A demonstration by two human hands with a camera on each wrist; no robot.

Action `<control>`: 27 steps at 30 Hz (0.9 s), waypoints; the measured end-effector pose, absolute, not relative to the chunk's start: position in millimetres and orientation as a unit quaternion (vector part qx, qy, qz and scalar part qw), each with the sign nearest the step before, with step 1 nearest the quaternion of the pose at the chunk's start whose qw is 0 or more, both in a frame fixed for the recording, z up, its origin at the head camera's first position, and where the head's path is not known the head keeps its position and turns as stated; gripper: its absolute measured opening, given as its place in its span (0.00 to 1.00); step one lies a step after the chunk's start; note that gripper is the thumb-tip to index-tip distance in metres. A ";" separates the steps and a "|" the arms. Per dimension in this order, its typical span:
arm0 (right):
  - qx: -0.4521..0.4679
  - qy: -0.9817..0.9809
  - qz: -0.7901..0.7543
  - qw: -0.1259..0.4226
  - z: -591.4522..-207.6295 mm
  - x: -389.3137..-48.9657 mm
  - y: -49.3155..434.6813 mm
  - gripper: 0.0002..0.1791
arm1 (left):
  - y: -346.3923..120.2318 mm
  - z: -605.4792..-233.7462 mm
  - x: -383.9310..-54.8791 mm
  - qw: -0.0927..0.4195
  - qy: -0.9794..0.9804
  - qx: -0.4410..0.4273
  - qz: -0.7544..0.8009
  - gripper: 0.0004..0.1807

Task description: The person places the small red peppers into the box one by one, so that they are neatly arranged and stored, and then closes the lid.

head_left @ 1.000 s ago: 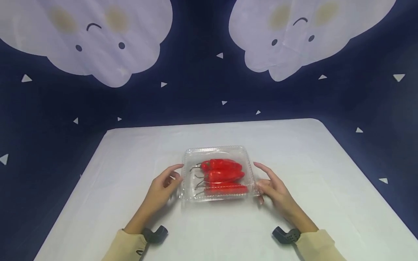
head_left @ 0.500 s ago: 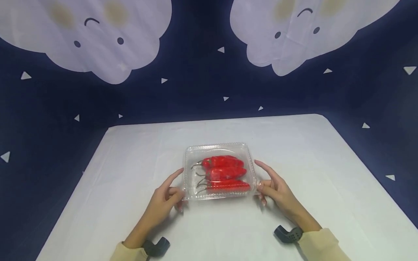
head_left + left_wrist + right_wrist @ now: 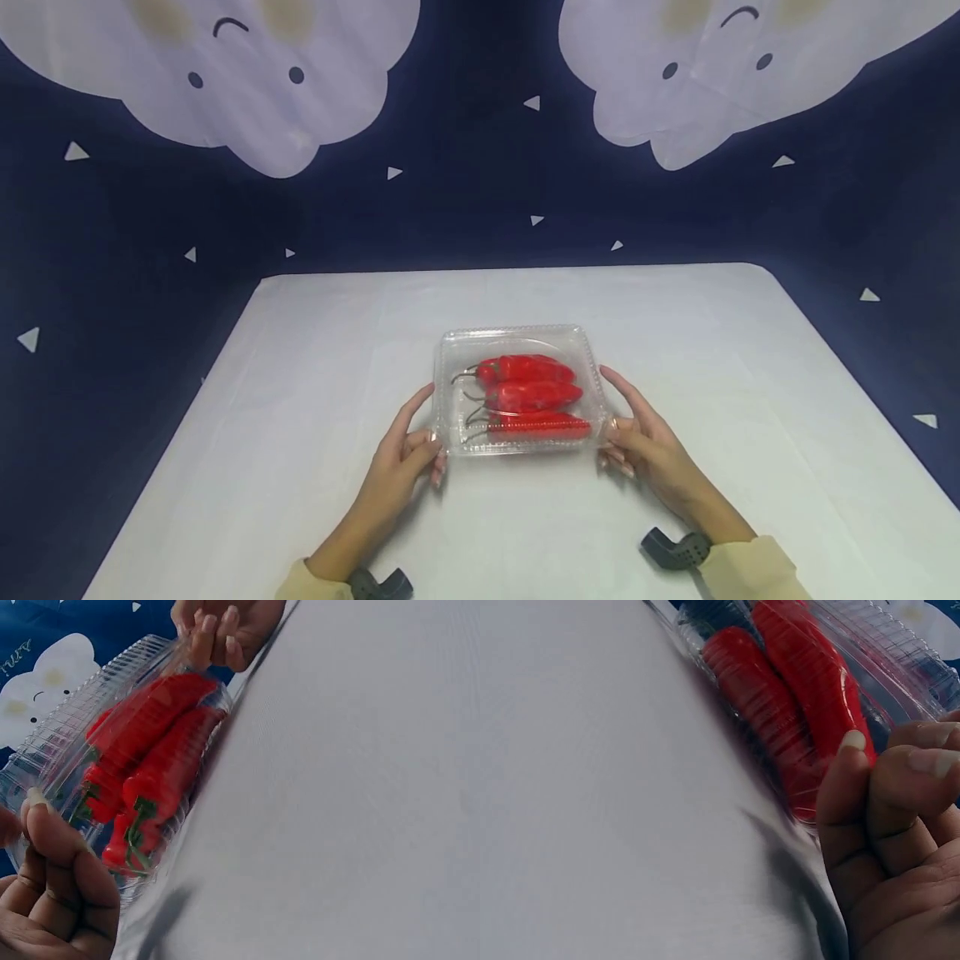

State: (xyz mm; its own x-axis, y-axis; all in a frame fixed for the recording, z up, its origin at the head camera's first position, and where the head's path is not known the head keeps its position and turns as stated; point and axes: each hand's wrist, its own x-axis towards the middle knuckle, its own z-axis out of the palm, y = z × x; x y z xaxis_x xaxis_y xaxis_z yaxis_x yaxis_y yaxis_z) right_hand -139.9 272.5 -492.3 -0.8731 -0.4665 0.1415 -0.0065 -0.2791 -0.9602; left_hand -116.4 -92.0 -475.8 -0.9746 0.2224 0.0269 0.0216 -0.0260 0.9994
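Observation:
A clear plastic clamshell box (image 3: 517, 335) sits on the white table with its lid down. Inside lie several red peppers (image 3: 532, 394), their green stems toward the left. My left hand (image 3: 401, 467) pinches the near left corner of the rim between thumb and curled fingers, index finger stretched along the left side. At the near right corner, my right hand (image 3: 652, 450) pinches the rim likewise, its index finger pointing up the right side. In the left wrist view the peppers (image 3: 169, 761) show through the ridged wall, with the right hand (image 3: 232, 634) at the far end.
The white tabletop (image 3: 345, 333) spreads around the box on every side. Behind it hangs a dark blue cloth (image 3: 465, 217) printed with white clouds and small triangles. Each wrist wears a dark strap-on device (image 3: 675, 550) below a cream sleeve (image 3: 753, 567).
My left hand has come down from the box's left side to its near left corner and now grips the rim. The right hand stays at its corner. The whole head view has shifted slightly.

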 end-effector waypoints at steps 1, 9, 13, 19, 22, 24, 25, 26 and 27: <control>-0.198 0.581 -0.775 0.150 -491.5 -138.3 271.9 0.42 | -91.7 -475.6 -115.2 0.069 0.690 0.084 0.716 0.39; -0.167 0.578 -0.782 0.163 -480.5 -129.2 265.8 0.45 | -90.7 -471.8 -106.1 0.034 0.667 0.077 0.741 0.40; -0.164 0.573 -0.785 0.166 -476.1 -128.5 265.1 0.45 | -90.1 -470.4 -103.1 0.030 0.669 0.074 0.739 0.41; -0.173 0.584 -0.777 0.162 -482.4 -128.0 267.7 0.41 | -86.2 -473.3 -98.7 0.054 0.707 0.046 0.703 0.40; -0.174 0.602 -0.765 0.149 -489.8 -126.1 270.9 0.39 | -84.8 -476.5 -96.3 0.068 0.745 0.046 0.662 0.41; -0.161 0.628 -0.748 0.140 -495.0 -123.8 274.2 0.37 | -86.8 -478.6 -95.0 0.066 0.783 0.055 0.616 0.40; -0.148 0.649 -0.734 0.133 -497.4 -122.3 276.2 0.36 | -89.2 -479.1 -95.0 0.058 0.804 0.062 0.588 0.39; -0.135 0.673 -0.717 0.121 -499.5 -121.1 278.6 0.34 | -92.2 -479.3 -95.7 0.045 0.826 0.067 0.557 0.37; -0.117 0.701 -0.696 0.106 -500.6 -120.2 281.4 0.32 | -95.9 -478.4 -97.1 0.027 0.847 0.070 0.527 0.34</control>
